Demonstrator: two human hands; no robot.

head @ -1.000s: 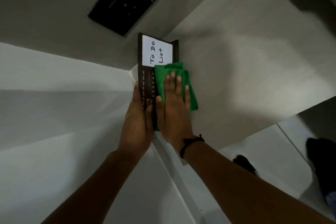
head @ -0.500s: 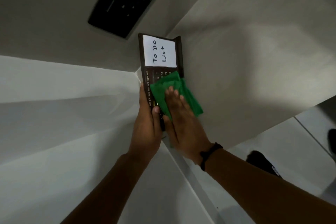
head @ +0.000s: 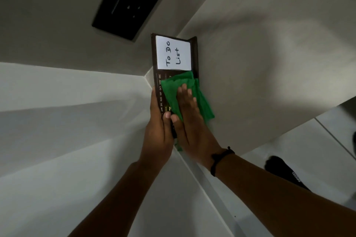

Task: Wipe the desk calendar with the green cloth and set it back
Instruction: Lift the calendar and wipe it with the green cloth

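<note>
The desk calendar is a dark brown board with month names along its left edge and a white "To Do List" card on its far half. My left hand grips its near left edge, thumb on the face. The green cloth lies crumpled over the calendar's near half and hangs off its right side. My right hand lies flat on the cloth, fingers together, pressing it onto the calendar face. The calendar's near end is hidden under both hands.
A beige desk top spreads to the right of the calendar. A black socket panel sits on the surface beyond it. White surfaces fill the left. A dark foot stands on the pale floor at lower right.
My right hand slid the cloth back toward me along the calendar, uncovering numbers below the card, then pushed slightly forward again. My left hand kept its hold on the calendar.
</note>
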